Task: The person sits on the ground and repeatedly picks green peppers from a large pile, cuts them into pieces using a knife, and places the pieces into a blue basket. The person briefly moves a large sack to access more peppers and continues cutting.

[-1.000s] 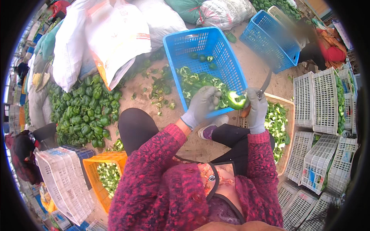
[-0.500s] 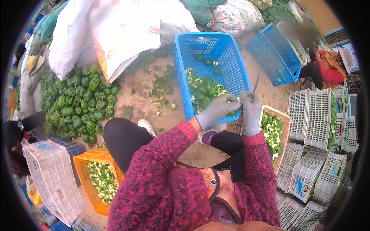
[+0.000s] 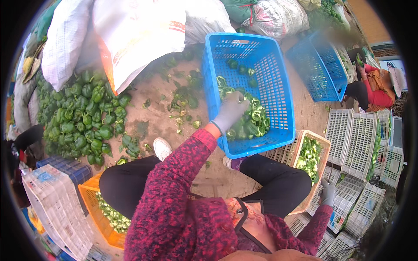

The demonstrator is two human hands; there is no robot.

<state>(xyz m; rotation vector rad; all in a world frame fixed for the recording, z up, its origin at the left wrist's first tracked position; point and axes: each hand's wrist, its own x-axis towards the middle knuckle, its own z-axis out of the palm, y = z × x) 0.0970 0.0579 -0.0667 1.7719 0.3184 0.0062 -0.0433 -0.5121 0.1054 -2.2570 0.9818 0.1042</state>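
My left hand (image 3: 231, 112), in a grey glove, reaches into the blue crate (image 3: 272, 150) between my knees. Its fingers curl just over the green bell peppers (image 3: 257, 114) inside, several of them cut open; whatever is in the fingers is hidden. Out to the right, my gloved right hand (image 3: 327, 193) is beside the cream crate (image 3: 327, 145), closed round a knife whose thin blade barely shows against the stacked crates. Chopped green pepper pieces (image 3: 310, 156) fill the cream crate.
Whole green peppers (image 3: 80, 115) lie heaped at the left under white sacks (image 3: 139, 39). An orange crate (image 3: 87, 191) of pale pepper pieces stands by my left leg. White crates (image 3: 359, 139) are stacked at the right; another person (image 3: 376, 87) sits beyond.
My hands have parted. The left has gone from the crate's near edge down over the peppers, while the right has swung down and right past the cream crate.
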